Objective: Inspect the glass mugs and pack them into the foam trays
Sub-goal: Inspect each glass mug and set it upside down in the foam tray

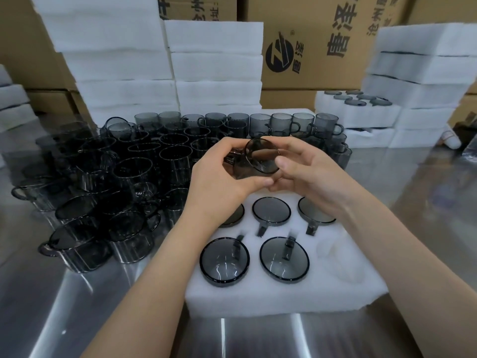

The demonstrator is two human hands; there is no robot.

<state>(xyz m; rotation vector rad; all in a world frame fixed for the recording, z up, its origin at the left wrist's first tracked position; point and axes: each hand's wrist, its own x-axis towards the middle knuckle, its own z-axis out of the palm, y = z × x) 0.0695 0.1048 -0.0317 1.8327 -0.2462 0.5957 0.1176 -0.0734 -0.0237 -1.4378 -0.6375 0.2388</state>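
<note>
Head camera, nearest first: I saw a white foam tray (271, 298) lying on the shiny metal surface (77, 306). Five smoky glass mugs (224, 259) sat upright in its pockets, one of them partly hidden under the left wrist. The near-right pocket (338, 257) showed bare foam.

Just above the tray's far edge, both grips were closed round one more mug (260, 158). It was tilted so that its mouth faced me, with its handle towards the left. The left grip (216, 177) curled over the mug's top, thumb underneath. The right grip (309, 174) pinched the rim with its thumb in front and its fingers behind the glass.

To the left and beyond, a crowd of loose mugs (134, 171) stood packed together on the surface. Behind them rose stacks of foam trays (214, 65), and a filled tray (356, 109) sat on a lower stack at far right. Printed cardboard boxes (309, 60) closed the background.
</note>
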